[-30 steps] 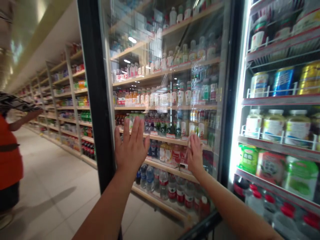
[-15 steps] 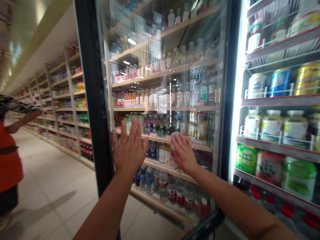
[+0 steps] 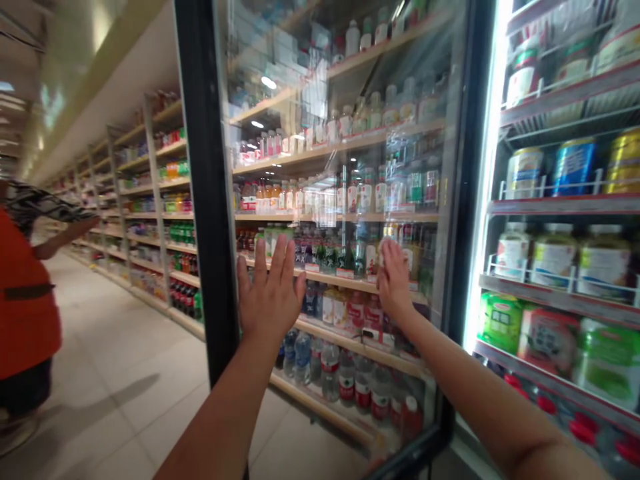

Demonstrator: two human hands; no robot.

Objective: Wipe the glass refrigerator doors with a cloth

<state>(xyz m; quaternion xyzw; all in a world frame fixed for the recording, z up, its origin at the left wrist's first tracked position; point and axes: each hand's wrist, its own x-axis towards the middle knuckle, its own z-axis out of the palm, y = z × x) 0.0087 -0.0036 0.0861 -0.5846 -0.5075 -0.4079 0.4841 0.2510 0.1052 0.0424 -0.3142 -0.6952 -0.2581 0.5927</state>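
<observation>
The glass door [image 3: 345, 160] of a fridge stands swung out in front of me, in a black frame [image 3: 199, 167]. My left hand [image 3: 270, 287] lies flat with its fingers spread against the glass near the left frame. Farther right, my right hand [image 3: 397, 283] presses toward the same pane, fingers together. A pale wad that looks like a cloth [image 3: 383, 255] shows at its fingertips; most of it is hidden under the hand.
Right of the door, lit fridge shelves [image 3: 555, 290] hold bottles, cans and packs. Bottles on shop shelves show through and in the glass. At left, a person in an orange vest [image 3: 30, 300] stands in the tiled aisle [image 3: 110, 380] beside long stocked shelves [image 3: 135, 207].
My right hand has moved right and slightly up across the glass with the pale cloth. My left hand keeps its place on the door. The whole view has shifted slightly.
</observation>
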